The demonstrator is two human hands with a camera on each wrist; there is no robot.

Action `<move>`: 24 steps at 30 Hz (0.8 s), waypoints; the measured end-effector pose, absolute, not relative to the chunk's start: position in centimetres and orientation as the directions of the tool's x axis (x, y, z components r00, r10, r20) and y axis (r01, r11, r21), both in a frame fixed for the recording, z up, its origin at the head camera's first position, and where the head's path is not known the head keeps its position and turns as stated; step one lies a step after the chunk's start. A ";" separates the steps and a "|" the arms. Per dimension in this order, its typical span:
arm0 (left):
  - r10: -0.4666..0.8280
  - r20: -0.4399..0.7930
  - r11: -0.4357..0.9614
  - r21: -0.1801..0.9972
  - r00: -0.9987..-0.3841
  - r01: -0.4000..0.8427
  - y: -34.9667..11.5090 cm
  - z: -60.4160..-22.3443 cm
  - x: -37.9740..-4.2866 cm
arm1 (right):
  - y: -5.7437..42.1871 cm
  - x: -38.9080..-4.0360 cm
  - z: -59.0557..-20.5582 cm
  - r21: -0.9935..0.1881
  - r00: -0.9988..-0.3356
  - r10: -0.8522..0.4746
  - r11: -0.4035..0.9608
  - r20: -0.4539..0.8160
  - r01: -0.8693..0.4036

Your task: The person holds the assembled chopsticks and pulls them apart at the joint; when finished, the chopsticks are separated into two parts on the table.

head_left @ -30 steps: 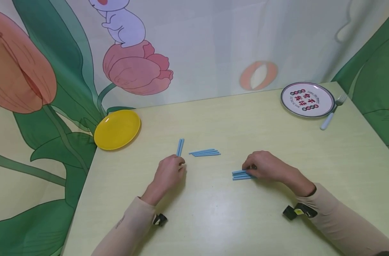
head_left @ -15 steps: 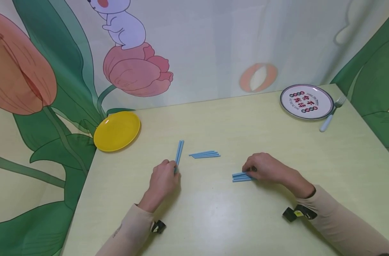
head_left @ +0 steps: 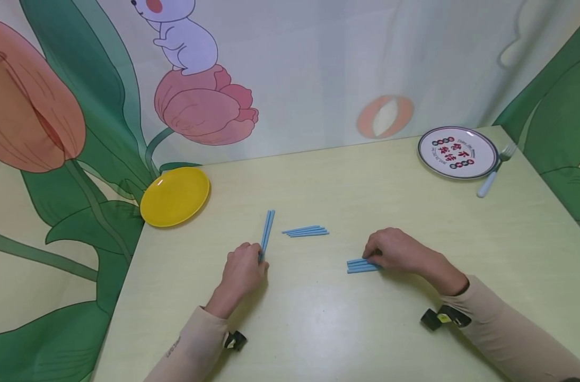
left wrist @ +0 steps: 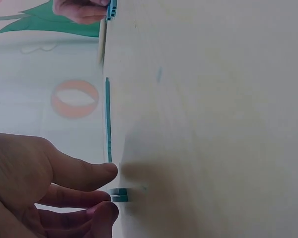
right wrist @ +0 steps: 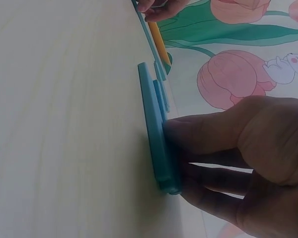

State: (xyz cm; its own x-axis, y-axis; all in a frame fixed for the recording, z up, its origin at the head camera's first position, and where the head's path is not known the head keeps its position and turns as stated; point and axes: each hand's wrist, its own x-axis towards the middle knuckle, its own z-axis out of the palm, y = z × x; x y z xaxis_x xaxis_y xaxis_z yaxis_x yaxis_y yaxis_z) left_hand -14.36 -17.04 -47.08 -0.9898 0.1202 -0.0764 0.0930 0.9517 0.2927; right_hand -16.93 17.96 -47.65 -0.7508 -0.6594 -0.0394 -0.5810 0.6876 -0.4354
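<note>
In the head view, my left hand [head_left: 244, 268] has its thumb and fingers around the near end of two thin blue sticks [head_left: 267, 229], which lie nearly side by side. The left wrist view shows the stick ends [left wrist: 119, 194] between thumb and fingertips, with little gap. My right hand [head_left: 397, 249] pinches the right end of a bundle of several blue sticks [head_left: 360, 267]. Seen from the right wrist, the thumb presses one side of that bundle [right wrist: 153, 124] and the fingers the other. Between the hands lies a fanned group of several blue sticks [head_left: 306, 232].
A yellow plate [head_left: 175, 197] sits at the table's back left edge. At the back right stand a white plate [head_left: 433, 154] with red lettering and a fork [head_left: 490, 179] beside it. A printed curtain [head_left: 309, 69] hangs behind the pale table [head_left: 318, 329].
My left hand has slid toward me and slightly left along the two sticks, so more of their length shows. The right hand stays at its bundle, whose sticks lie slightly more evenly.
</note>
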 end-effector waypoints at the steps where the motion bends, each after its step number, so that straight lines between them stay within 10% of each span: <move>1: 0.124 -0.075 0.952 0.291 -0.989 0.097 -17.0 -47.1 -14.4 | 18.0 -16.9 -47.6 -0.435 -0.750 -0.660 0.687 -0.038 -0.582; 24: 0.158 -0.108 0.957 0.262 -0.982 0.125 -16.8 -47.1 -14.7 | 17.7 -16.5 -47.5 -0.362 -0.731 -0.682 0.688 -0.027 -0.629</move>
